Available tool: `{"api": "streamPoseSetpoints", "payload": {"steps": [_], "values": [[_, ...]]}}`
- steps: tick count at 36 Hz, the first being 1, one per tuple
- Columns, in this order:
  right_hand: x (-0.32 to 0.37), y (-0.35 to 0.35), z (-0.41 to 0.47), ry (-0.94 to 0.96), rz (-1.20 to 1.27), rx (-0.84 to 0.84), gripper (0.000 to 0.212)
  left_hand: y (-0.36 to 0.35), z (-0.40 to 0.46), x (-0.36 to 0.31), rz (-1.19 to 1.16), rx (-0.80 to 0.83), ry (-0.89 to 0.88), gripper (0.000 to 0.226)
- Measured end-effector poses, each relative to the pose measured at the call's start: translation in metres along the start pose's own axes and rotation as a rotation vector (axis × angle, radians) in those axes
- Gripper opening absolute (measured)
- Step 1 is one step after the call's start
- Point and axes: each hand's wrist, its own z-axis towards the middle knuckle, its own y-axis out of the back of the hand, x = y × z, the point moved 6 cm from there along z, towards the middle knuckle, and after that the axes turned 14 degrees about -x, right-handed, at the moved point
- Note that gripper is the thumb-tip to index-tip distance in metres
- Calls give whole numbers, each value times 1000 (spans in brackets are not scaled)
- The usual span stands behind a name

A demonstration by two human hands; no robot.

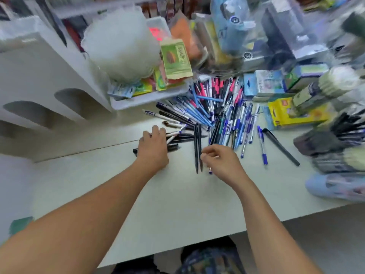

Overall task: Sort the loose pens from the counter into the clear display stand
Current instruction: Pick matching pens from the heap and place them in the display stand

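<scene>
A big heap of loose pens point(217, 107), blue, black, white and pink, lies spread on the white counter point(177, 204). My left hand point(153, 147) is closed over a bundle of black and white pens point(177, 138) lying sideways. My right hand point(221, 161) pinches two long black pens point(198, 147) that point away from me, and a blue-tipped pen point(210, 171) sticks out beneath its fingers. At the far right a dark stand point(347, 133) filled with pens is blurred. I cannot make out a clear display stand for certain.
A white tray point(138, 99) of packets and a white fluffy bag point(122, 50) stand behind my left hand. Boxes point(292, 113) and packaged goods crowd the back right. A white shelf unit point(39, 80) stands left. A black pen point(280, 147) and blue pens point(262, 145) lie apart at the right.
</scene>
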Motion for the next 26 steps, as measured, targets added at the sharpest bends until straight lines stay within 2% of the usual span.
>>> {"api": "streamPoseSetpoints", "payload": {"steps": [3,6,11,14,16,18,21,26], "values": [[17,-12,4,36,38,77,13,-2,-2,-9,-7,9,45,55],[26,-27,2,65,85,137,9,-4,-2,-12,-69,49,102,43],[11,-46,-5,36,47,212,6,-3,-9,-3,-133,107,208,24],[0,-49,-13,21,12,199,6,-5,-25,6,-198,123,294,25],[-4,-47,-15,39,0,116,8,-8,-36,12,-269,130,359,24],[-1,-47,-16,108,-42,63,7,-13,-49,19,-415,147,431,25],[6,-49,-18,179,-85,74,7,-16,-70,27,-726,160,532,22],[15,-55,-19,175,-126,76,9,-14,-101,29,-1212,162,726,19]]}}
